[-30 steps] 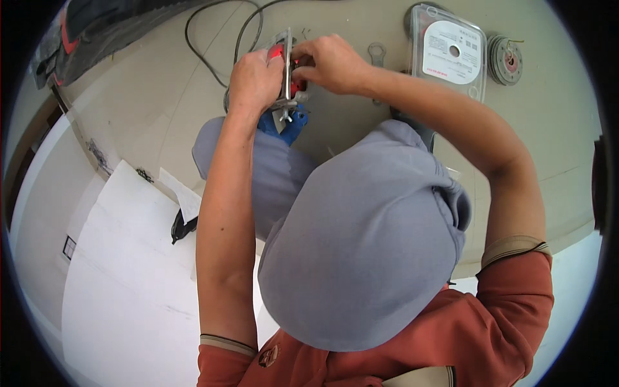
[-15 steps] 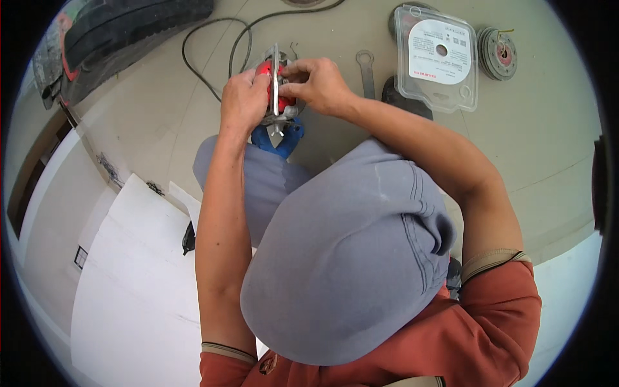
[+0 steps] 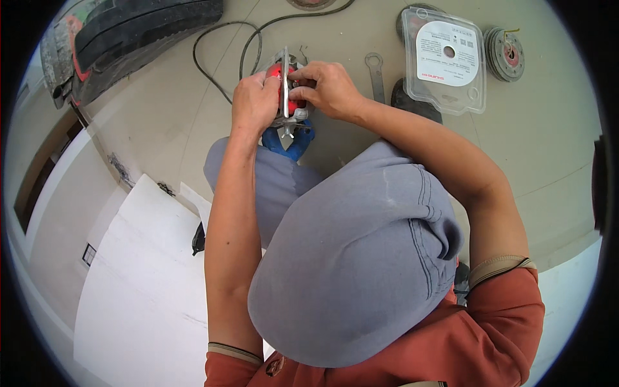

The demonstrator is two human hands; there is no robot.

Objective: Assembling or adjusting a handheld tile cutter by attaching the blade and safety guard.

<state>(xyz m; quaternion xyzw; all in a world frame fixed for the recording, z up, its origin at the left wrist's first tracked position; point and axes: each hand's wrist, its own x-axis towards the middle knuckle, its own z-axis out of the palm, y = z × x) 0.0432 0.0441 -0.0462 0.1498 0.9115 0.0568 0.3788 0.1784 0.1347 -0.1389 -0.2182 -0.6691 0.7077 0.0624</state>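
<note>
A red and grey power cutter [image 3: 285, 90] with a flat metal base plate stands on edge between my hands at the upper middle. My left hand [image 3: 255, 102] grips its red left side, fingers curled round it and partly hidden. On the other side, my right hand [image 3: 332, 90] pinches with thumb and bent fingers at the red part beside the plate. What those fingertips hold, if anything, cannot be made out. A silvery wing nut [image 3: 288, 133] sticks out at the near end, above a blue V-shaped piece [image 3: 298, 147].
A dark cord [image 3: 205, 61] loops behind the cutter. To the right lie a ring spanner [image 3: 376, 76], a clear disc case [image 3: 446, 61] and stacked grinding discs [image 3: 505, 54]. My dark shoe [image 3: 416, 106] rests below the case. White sheet [image 3: 142, 271] lies left; a black object [image 3: 148, 29] stands upper left.
The whole view has shifted slightly, so everything sits a little further right. Both hands stay at the cutter, with almost the same grip.
</note>
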